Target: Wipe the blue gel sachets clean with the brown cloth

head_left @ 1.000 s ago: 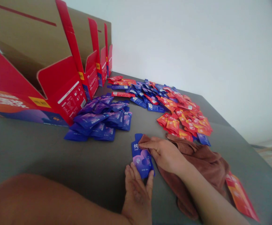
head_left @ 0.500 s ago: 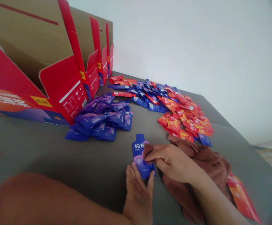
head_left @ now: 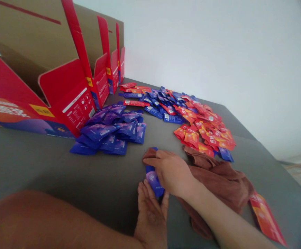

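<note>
A blue and purple pouch [head_left: 155, 183] lies flat on the grey table, its narrow top pointing away from me. My left hand [head_left: 152, 214] holds its lower end, fingers at the left edge and thumb at the right. Pinched in my right hand [head_left: 172, 171] is a corner of a brown cloth [head_left: 220, 183], pressed on the pouch's upper part. That hand and the cloth cover most of the pouch's printed top. The rest of the cloth trails over the table under my right forearm.
Open red cartons [head_left: 70, 93] stand in a row at left. Blue pouches [head_left: 114, 131] are heaped beside the nearest one. Farther back lies a mixed pile of red pouches [head_left: 210, 128] and blue ones. A single red pouch [head_left: 266, 218] lies right of the cloth.
My right hand has slid the cloth corner up and left, from the pouch's right side to its top. My left hand stays at the lower end.
</note>
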`<state>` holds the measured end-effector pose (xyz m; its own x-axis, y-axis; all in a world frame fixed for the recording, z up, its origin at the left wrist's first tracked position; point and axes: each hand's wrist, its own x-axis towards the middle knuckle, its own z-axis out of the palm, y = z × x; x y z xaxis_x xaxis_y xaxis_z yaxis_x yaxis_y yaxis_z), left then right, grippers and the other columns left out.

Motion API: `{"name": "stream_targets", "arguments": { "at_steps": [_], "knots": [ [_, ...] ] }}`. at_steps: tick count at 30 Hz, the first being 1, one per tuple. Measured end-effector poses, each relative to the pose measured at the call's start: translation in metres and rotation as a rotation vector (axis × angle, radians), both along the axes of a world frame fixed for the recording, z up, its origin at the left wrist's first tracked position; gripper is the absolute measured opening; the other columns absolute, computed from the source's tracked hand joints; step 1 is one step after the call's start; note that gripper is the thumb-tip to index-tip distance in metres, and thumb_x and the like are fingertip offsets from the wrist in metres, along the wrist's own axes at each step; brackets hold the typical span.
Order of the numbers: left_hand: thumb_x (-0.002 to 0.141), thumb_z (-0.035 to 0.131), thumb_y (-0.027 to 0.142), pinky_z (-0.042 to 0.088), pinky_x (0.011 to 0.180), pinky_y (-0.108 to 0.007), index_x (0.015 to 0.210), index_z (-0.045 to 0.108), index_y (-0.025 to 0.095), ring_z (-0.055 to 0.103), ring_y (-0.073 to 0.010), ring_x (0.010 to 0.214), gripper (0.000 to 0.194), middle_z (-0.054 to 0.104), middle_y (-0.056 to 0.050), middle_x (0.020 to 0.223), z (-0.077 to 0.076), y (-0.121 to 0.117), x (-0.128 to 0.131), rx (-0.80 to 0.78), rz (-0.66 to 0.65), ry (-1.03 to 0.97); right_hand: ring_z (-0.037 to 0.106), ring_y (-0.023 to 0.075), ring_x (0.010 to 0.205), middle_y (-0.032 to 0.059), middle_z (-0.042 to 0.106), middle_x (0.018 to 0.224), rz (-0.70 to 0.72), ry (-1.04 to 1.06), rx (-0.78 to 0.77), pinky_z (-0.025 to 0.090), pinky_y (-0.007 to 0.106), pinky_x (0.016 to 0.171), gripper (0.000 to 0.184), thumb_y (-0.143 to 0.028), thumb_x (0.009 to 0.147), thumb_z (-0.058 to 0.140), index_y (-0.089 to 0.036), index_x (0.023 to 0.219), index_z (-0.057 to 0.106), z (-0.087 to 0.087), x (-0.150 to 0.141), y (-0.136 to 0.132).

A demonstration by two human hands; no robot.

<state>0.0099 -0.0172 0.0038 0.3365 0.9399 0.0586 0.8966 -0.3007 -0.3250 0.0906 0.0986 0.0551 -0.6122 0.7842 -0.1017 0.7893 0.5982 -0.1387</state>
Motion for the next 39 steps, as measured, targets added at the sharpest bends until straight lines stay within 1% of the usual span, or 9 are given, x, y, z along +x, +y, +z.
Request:
{"name": "stream_targets", "arguments": {
  "at_steps": [5,10,15,21,24,27,35,37,39],
  "knots": [
    [0.08,0.048,0.028,0.042,0.091,-0.051,0.122,0.04,0.034,0.057,-0.0283,0.103,0.043,0.064,-0.016,0.11,-0.014,0.0,-0.002,0.082,-0.016,-0.018,0.055,0.0184,0.088,0.0023,0.06,0.099,-0.104,0.029,0.044,0.038,0.028,0.07,0.041,-0.019,0.085,0.037,-0.034,0.119,0.054,-0.007,0.009,0.021],
    [0.081,0.046,0.027,0.042,0.091,-0.05,0.124,0.038,0.031,0.057,-0.0283,0.103,0.043,0.064,-0.019,0.11,-0.022,-0.001,-0.004,0.111,-0.03,-0.046,0.058,0.0181,0.087,0.002,0.061,0.101,-0.168,-0.001,0.059,0.04,0.027,0.069,0.041,-0.019,0.085,0.037,-0.034,0.119,0.054,-0.007,0.018,0.028],
    [0.082,0.045,0.027,0.044,0.09,-0.05,0.125,0.037,0.03,0.059,-0.0278,0.101,0.045,0.065,-0.018,0.108,-0.017,0.0,-0.008,0.119,-0.062,-0.027,0.057,0.0172,0.096,0.0021,0.062,0.11,-0.061,0.07,-0.055,0.039,0.026,0.082,0.039,-0.015,0.084,0.038,-0.027,0.116,0.059,0.005,0.035,0.021],
    [0.078,0.05,0.018,0.043,0.091,-0.048,0.125,0.037,0.032,0.057,-0.0269,0.104,0.051,0.064,-0.015,0.111,-0.009,0.001,-0.008,0.07,-0.043,0.045,0.059,0.0147,0.09,0.0011,0.065,0.102,0.08,0.171,-0.245,0.04,0.024,0.077,0.035,-0.016,0.085,0.041,-0.028,0.111,0.062,0.02,0.053,-0.001],
    [0.072,0.054,0.011,0.044,0.089,-0.049,0.125,0.038,0.031,0.058,-0.0283,0.102,0.059,0.065,-0.016,0.11,-0.012,0.001,-0.008,0.107,-0.07,0.094,0.058,0.0143,0.091,0.0011,0.066,0.101,0.136,0.202,-0.303,0.039,0.023,0.077,0.035,-0.012,0.084,0.043,-0.027,0.107,0.064,0.02,0.055,-0.005],
    [0.072,0.052,0.009,0.044,0.09,-0.049,0.125,0.037,0.03,0.058,-0.0279,0.102,0.059,0.064,-0.016,0.11,-0.012,0.0,-0.008,0.094,-0.058,0.101,0.057,0.0134,0.092,0.0008,0.065,0.102,0.181,0.242,-0.344,0.039,0.022,0.077,0.034,-0.011,0.084,0.043,-0.026,0.106,0.065,0.018,0.055,-0.005],
    [0.074,0.05,0.008,0.041,0.093,-0.049,0.126,0.035,0.032,0.055,-0.0274,0.106,0.06,0.061,-0.015,0.115,-0.006,0.0,-0.004,0.007,-0.028,0.113,0.055,0.0124,0.093,-0.0012,0.063,0.104,0.31,0.265,-0.371,0.038,0.022,0.081,0.034,-0.011,0.084,0.044,-0.027,0.109,0.062,0.014,0.039,-0.009],
    [0.073,0.05,0.009,0.041,0.093,-0.05,0.126,0.035,0.031,0.056,-0.0287,0.106,0.059,0.061,-0.017,0.114,-0.007,0.0,-0.004,0.019,-0.039,0.128,0.055,0.0134,0.094,-0.0002,0.062,0.103,0.263,0.24,-0.307,0.037,0.024,0.082,0.035,-0.012,0.084,0.043,-0.028,0.11,0.061,0.011,0.031,-0.009],
    [0.072,0.05,0.008,0.043,0.09,-0.051,0.126,0.037,0.029,0.058,-0.03,0.101,0.06,0.064,-0.019,0.11,-0.009,0.0,-0.004,0.079,-0.063,0.14,0.055,0.0148,0.094,0.0023,0.062,0.102,0.156,0.207,-0.221,0.038,0.025,0.082,0.035,-0.015,0.085,0.042,-0.028,0.114,0.059,0.006,0.024,-0.006]
  ]
}}
